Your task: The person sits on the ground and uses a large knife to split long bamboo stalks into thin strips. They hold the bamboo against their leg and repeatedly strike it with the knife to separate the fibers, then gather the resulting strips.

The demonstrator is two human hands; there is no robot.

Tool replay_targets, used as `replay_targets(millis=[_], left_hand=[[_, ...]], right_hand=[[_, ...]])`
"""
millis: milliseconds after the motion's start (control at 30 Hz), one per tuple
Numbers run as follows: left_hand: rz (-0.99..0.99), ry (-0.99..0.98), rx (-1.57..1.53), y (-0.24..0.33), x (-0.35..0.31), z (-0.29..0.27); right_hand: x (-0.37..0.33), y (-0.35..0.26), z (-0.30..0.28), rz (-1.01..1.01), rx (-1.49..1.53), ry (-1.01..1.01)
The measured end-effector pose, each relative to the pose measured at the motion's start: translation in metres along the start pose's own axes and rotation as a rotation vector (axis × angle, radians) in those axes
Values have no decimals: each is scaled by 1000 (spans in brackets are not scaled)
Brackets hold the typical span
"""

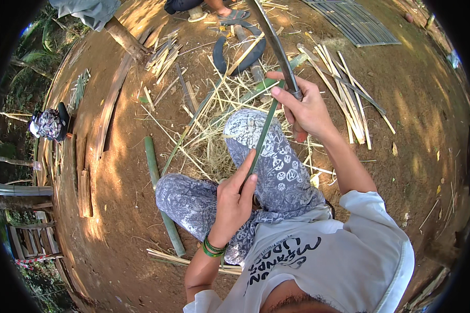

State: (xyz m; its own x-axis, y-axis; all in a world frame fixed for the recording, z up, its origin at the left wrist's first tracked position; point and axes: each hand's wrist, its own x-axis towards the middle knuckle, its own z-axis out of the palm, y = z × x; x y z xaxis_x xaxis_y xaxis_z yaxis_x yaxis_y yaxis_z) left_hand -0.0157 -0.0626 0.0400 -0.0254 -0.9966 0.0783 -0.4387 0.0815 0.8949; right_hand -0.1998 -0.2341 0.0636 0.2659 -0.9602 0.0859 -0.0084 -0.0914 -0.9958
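Note:
A narrow green bamboo strip (267, 125) runs slantwise over my raised knee. My left hand (234, 203) is closed round its lower end, thumb and forefinger along it. My right hand (309, 107) grips a long knife (277, 44) near the base of its dark, slightly curved blade, which points up and away from me. The strip's upper end lies beside the right thumb, close to the blade; whether it touches the edge I cannot tell. A reddish end shows below the right hand, apparently the knife's handle.
Pale bamboo shavings (214, 146) lie heaped before my legs. Split strips (344, 94) rest at right, more (164, 58) at far left. A green bamboo pole (154, 161) lies left of my knee. Beyond are a dark curved object (253, 55), a person's sandalled foot (235, 15) and a slatted panel (355, 21).

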Motion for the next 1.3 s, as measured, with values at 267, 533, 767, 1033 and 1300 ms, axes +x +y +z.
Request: replay_targets(millis=[267,533,767,1033,1300], left_hand=[[-418,-46,-641,-15,15,1],[-465,19,-839,-26,23,28],[-468,40,-905,-31,17,36],[-499,63,-872,-37,0,34],[-507,104,-855,-39,-16,38]], right_hand=[[-37,48,-11,-131,-553,-198],[-57,59,6,-196,-918,-358],[-50,60,10,-277,-978,-362],[-53,59,16,-279,-1043,-374],[-57,71,16,-330,-1030,-341]])
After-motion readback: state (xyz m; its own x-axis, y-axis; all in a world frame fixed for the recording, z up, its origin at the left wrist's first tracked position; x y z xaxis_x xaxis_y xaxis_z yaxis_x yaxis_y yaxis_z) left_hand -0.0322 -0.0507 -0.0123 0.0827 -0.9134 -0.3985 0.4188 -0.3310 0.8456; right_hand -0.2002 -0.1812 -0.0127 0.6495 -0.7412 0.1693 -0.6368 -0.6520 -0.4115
